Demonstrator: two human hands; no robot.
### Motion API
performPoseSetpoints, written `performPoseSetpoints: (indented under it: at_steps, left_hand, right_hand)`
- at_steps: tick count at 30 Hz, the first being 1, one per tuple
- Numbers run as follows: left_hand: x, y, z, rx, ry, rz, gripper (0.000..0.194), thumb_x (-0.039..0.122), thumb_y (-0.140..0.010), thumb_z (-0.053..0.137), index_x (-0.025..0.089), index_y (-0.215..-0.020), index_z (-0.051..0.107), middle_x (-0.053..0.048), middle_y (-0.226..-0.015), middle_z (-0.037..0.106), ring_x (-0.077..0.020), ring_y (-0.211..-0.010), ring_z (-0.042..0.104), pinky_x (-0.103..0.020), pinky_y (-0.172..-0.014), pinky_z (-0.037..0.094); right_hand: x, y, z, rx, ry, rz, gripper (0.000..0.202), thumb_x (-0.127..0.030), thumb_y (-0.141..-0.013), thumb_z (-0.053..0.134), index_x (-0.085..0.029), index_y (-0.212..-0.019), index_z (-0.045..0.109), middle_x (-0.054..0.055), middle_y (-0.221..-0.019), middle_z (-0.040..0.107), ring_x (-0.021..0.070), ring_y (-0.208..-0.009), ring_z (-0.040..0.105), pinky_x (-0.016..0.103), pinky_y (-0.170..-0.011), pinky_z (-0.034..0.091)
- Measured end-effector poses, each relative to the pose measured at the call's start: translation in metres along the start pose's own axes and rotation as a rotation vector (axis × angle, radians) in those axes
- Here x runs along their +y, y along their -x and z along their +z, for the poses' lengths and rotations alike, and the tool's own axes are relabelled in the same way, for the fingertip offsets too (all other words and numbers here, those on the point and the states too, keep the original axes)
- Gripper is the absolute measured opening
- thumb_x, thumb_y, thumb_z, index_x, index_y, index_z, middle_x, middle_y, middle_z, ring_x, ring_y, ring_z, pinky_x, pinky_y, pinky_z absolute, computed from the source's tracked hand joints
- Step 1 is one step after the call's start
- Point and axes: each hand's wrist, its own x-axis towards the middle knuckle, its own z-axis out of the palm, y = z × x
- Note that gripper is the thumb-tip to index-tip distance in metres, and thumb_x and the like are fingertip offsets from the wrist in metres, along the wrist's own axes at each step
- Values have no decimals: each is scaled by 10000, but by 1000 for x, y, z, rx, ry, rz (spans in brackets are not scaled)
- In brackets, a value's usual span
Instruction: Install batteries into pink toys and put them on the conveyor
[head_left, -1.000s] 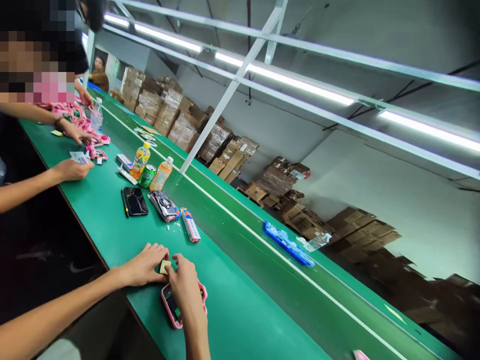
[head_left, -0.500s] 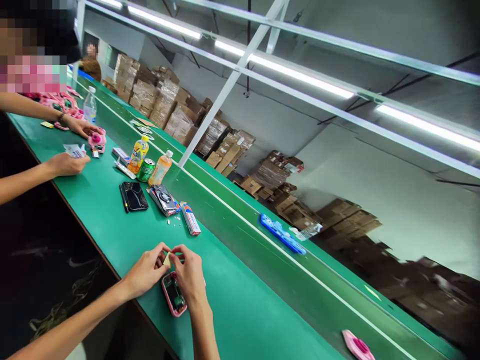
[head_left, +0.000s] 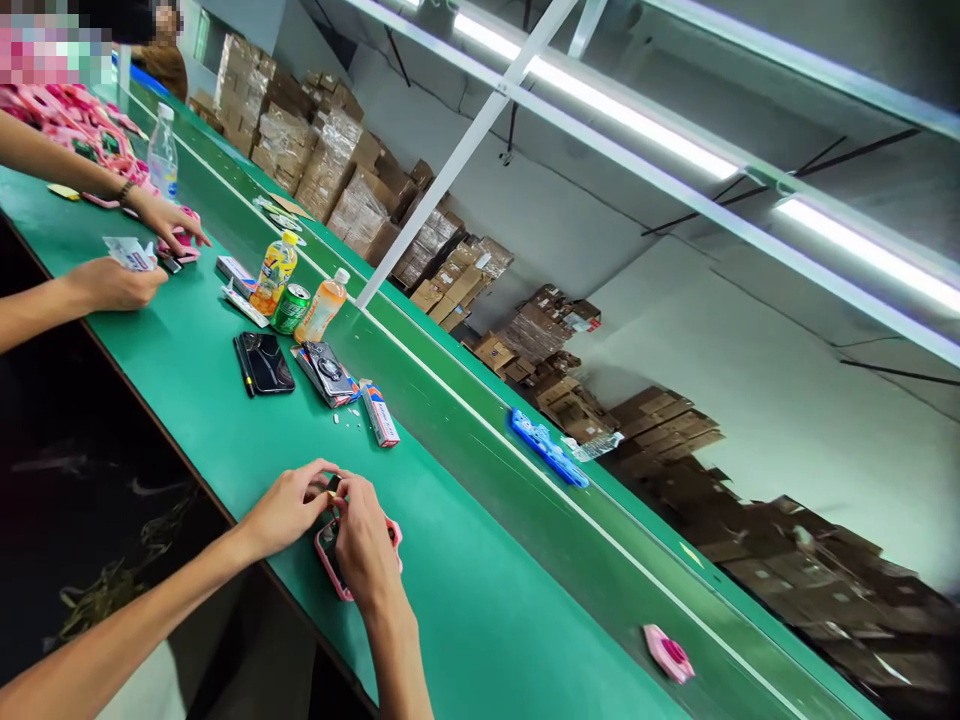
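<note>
My left hand [head_left: 289, 512] is closed in a pinch, its thumb and forefinger at a small yellow piece [head_left: 333, 495]. Opposite it, my right hand [head_left: 366, 540] has its fingertips on the same piece. Just beneath them a pink toy casing [head_left: 324, 568] lies open on the green table, with dark parts inside; my right hand covers much of it. The yellow piece is mostly hidden by fingers, so I cannot tell whether it touches the casing.
Small boxes [head_left: 380, 415], a black phone [head_left: 265, 362], bottles [head_left: 321, 306] and a green can [head_left: 290, 308] stand beyond my hands. A co-worker's hands [head_left: 120, 284] work at the left beside pink parts [head_left: 75, 130]. A pink toy part [head_left: 669, 655] and blue tray [head_left: 550, 447] lie along the green conveyor belt.
My right hand has shifted left, and the yellow piece is now more covered by fingers. The co-worker's far hand has spread its fingers over a pink part. My view has tilted slightly.
</note>
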Motion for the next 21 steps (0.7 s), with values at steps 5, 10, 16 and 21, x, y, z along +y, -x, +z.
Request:
performPoseSetpoints:
  at_steps: [5, 10, 16, 21]
  left_hand:
    - [8, 2, -12, -242, 559, -250, 626, 396, -733, 795, 159, -1275, 590, -126, -1132, 738, -252, -1029, 712, -387, -957, 529]
    - [12, 2, -12, -223, 669, -242, 400, 482, -785, 806, 116, -930, 739, -107, -944, 749, -186, -883, 681, -285, -852, 520]
    - [5, 2, -3, -64, 643, -264, 442, 489, -710, 857, 142, -965, 757, -50, -871, 738, -145, -777, 623, -252, -740, 498]
    - [4, 4, -4, 70, 634, -300, 468, 470, -737, 824, 143, -1065, 755, -84, -1009, 749, -150, -835, 608, -240, -720, 493]
  right_hand:
    - [7, 10, 7, -34, 101, 7, 641, 28, -831, 363, -104, -1454, 431, 221, -1397, 565, 270, -1401, 470, 475, -1059, 515]
    - [10, 6, 14, 0, 217, -59, 702, 52, -831, 352, -119, -1511, 375, 216, -1567, 399, 269, -1512, 266, 507, -1124, 468]
    - [-7, 34, 20, 121, 266, -141, 383, -13, -933, 370, -201, -1195, 578, 110, -1627, 331, 298, -1547, 148, 582, -1131, 439]
    - [-14, 133, 9, 207, 219, 296, 315, -280, -1005, 488, -379, -1282, 601, 34, -1388, 608, 279, -1303, 553, 455, -958, 593]
